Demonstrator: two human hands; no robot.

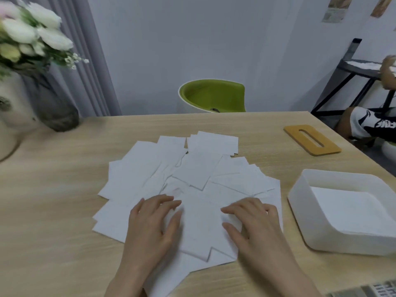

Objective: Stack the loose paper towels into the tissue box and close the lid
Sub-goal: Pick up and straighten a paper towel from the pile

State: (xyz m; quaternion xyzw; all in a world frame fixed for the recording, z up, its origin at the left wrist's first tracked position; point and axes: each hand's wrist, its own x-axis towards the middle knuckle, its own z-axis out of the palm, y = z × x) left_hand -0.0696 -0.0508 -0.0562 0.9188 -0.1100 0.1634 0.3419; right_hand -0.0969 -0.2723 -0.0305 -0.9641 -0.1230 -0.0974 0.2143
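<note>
A: Status of work surface?

B: Wooden table (64, 211); loose paper towels (192, 174) fanned across centre, overlapping; white tissue box (300, 211) to right, uncovered, just beside pile, white sheets lying inside; vase of flowers (32, 61) at far left; tan slotted lid (311, 139) flat on table behind box, apart from it.

A: Status of hands?

B: Left hand (152, 221) relaxed, fingers extended, resting on near towels; right hand (252, 221) likewise, flat on towels, gripping nothing.
</note>
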